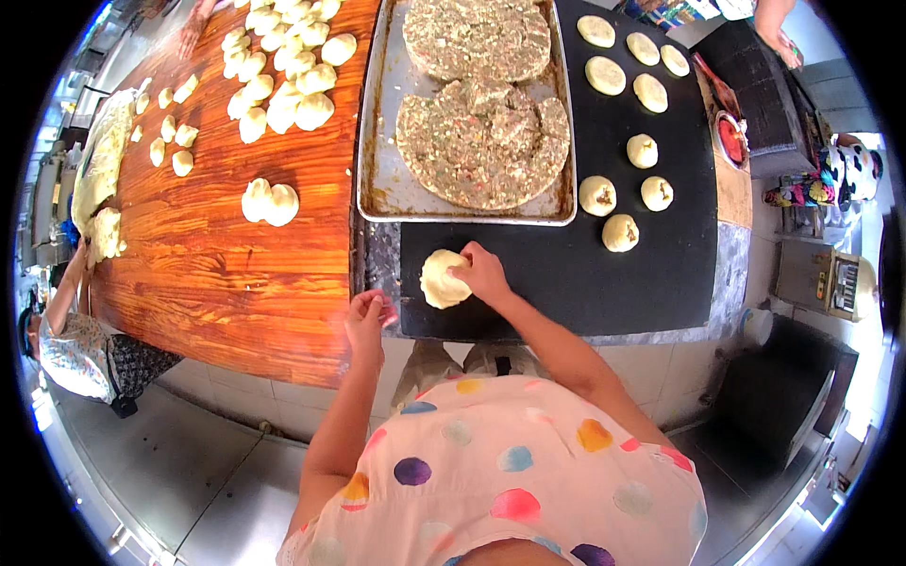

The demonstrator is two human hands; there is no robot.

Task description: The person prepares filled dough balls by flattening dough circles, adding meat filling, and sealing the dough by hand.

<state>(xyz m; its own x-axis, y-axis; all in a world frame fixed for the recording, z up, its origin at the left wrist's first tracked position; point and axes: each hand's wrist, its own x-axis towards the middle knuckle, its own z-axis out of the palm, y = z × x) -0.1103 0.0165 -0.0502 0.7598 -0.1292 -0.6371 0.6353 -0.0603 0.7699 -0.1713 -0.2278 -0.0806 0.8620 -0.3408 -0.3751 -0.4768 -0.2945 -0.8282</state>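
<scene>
On the black mat (552, 297) near the table's front edge lies a flattened round of pale dough (444, 280). My right hand (483, 275) is closed on its right edge, thumb and fingers gripping the rim. My left hand (366, 321) hovers to the left of the dough, over the wooden board's corner, apart from everything. Its fingers are bent but loosely apart, and I see nothing in them. Straight ahead, a metal tray (377, 174) carries two large mounds of speckled filling (483, 141).
Filled dough balls (620, 233) and flattened rounds (605, 75) sit right of the tray. The wooden board (203, 274) bears a pair of dough pieces (270, 202), a pile of dough lumps (293, 66) and a dough sheet (102, 156). Another person's hand (77, 259) touches the dough at far left.
</scene>
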